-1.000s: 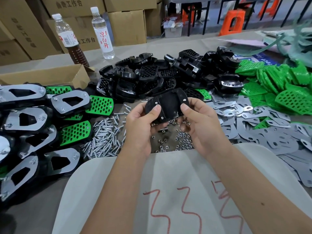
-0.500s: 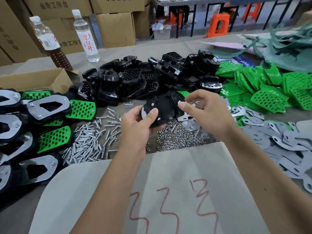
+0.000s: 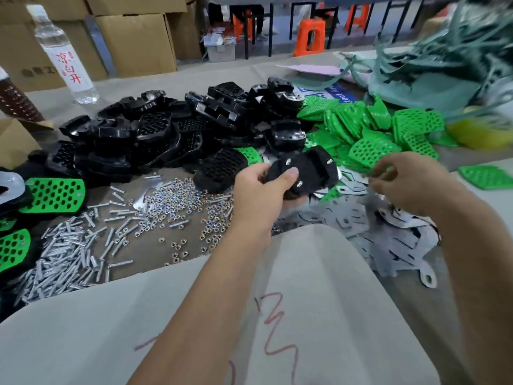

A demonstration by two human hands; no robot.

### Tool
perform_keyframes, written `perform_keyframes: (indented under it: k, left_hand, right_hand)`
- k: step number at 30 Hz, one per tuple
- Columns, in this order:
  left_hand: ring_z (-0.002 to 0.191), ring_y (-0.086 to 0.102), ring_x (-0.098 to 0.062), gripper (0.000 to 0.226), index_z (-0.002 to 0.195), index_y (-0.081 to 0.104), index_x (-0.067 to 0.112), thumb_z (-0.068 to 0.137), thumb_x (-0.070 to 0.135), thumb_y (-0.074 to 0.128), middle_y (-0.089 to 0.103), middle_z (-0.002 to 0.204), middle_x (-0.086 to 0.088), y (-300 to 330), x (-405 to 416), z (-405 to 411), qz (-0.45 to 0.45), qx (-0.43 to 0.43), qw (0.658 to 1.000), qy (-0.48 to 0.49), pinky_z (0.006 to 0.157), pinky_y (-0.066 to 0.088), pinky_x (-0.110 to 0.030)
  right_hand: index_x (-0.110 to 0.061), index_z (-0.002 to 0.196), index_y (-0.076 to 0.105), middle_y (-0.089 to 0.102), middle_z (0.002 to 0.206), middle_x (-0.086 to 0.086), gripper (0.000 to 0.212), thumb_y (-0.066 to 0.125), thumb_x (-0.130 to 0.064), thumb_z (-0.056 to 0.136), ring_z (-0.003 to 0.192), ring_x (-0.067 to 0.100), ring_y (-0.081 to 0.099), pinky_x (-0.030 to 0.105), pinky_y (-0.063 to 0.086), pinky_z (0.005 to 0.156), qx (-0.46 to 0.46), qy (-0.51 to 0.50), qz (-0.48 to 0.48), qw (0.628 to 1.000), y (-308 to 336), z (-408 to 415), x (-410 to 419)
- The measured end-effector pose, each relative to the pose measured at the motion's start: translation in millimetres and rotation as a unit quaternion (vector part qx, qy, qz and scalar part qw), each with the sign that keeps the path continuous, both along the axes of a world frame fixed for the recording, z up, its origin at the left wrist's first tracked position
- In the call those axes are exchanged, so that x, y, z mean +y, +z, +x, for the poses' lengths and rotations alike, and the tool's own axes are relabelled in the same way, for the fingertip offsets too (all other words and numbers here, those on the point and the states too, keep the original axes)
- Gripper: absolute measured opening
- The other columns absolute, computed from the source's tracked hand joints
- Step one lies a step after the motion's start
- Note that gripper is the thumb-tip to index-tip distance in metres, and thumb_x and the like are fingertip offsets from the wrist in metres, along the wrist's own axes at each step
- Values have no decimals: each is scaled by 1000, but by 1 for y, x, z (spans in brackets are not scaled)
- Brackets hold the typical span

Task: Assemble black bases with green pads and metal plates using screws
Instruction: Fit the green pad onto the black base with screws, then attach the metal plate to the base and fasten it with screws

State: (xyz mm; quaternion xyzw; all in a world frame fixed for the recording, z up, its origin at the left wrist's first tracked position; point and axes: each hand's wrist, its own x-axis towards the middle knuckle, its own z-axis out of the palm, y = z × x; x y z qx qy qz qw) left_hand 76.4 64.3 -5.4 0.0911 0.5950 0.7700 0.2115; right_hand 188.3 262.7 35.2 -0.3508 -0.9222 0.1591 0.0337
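Observation:
My left hand grips a black base with three screw heads showing, thumb across its face, held above the table. Apart from the base, my right hand is blurred, with loosely bent fingers and nothing visible in them, and it hovers over the grey metal plates near the heap of green pads. A pile of loose black bases lies behind. Screws and small nuts are scattered to the left.
Finished pieces with green pads lie at the left edge. A water bottle and cardboard boxes stand at the back left. A pale sheet with red marks covers the near table. Tangled green strapping fills the back right.
My right hand has let go of the black base and swung right toward the green pads and plates. The left hand keeps the base and has shifted right with the view.

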Motion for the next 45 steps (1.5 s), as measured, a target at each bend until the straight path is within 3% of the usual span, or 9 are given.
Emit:
perform_keyframes:
  k: [4, 7, 10, 15, 27, 33, 37, 42, 45]
  left_hand:
    - [80, 76, -29, 9, 94, 69, -6, 94, 1, 73, 73, 92, -16, 0, 17, 10, -22, -15, 1000, -7, 64, 64, -34]
    - [83, 78, -35, 12, 96, 69, -8, 95, 3, 73, 74, 95, -20, -2, 17, 10, -23, -16, 1000, 7, 66, 64, -33]
    - [88, 78, -39, 16, 96, 68, -11, 95, 4, 72, 75, 102, -26, -3, 13, 9, -6, -27, 999, 36, 66, 64, -32]
    - [84, 78, -36, 16, 94, 66, -13, 96, 2, 70, 74, 100, -26, 0, 7, 2, 29, -25, 997, 63, 68, 64, -32]
    - [75, 79, -28, 17, 94, 66, -13, 96, 2, 71, 77, 87, -14, -4, -4, -11, 53, -34, 995, 84, 69, 65, -34]
    - [70, 78, -27, 21, 97, 63, -16, 98, 4, 69, 75, 86, -13, -11, -6, -9, 62, -26, 995, 76, 69, 65, -36]
    - [68, 78, -25, 24, 100, 61, -17, 98, 6, 69, 75, 83, -10, -13, -7, -9, 69, -20, 994, 80, 72, 66, -41]
    - [78, 78, -28, 15, 95, 66, -9, 98, 5, 68, 75, 93, -18, -15, -6, -6, 55, 12, 996, 75, 66, 64, -35]
    - [80, 78, -29, 10, 91, 68, -1, 97, 6, 70, 74, 92, -16, -17, -5, -5, 32, 47, 996, 67, 65, 64, -35]
  right_hand:
    - [-34, 133, 59, 55, 130, 10, 61, 79, -58, 80, 128, 37, 45, 44, 37, 108, -84, 60, -19, 994, -5, 7, -13]
    - [-36, 124, 59, 53, 120, 2, 72, 85, -65, 65, 126, 31, 40, 44, 36, 99, -35, 54, -59, 996, -16, 3, -18]
    - [-22, 102, 66, 66, 89, -2, 55, 91, -55, 66, 87, 20, 62, 39, 50, 82, 120, -3, -95, 988, -26, -10, -17]
    - [-19, 82, 76, 68, 68, 0, 19, 90, -31, 79, 53, 9, 53, 25, 36, 56, 213, 49, -70, 973, -39, -29, -20]
    - [-12, 82, 70, 49, 57, 2, 10, 74, -11, 91, 51, 10, 37, 21, 34, 55, 408, 73, -24, 910, -30, -30, -29]
    - [-12, 81, 70, 47, 58, 16, 10, 77, -10, 88, 53, 13, 32, 28, 32, 56, 385, 93, -24, 918, -17, -32, -36]
    - [-17, 81, 70, 49, 59, 3, 12, 76, -11, 90, 49, 7, 36, 25, 35, 53, 285, 134, -43, 948, -4, -28, -23]
    - [-12, 101, 75, 66, 74, -9, 8, 75, -10, 93, 68, 6, 62, 20, 55, 69, 320, 149, -237, 905, 4, -15, -12]
    - [-18, 99, 73, 70, 86, -9, 5, 75, -20, 94, 86, 11, 68, 28, 55, 78, 233, 127, -95, 959, 1, -12, -8]
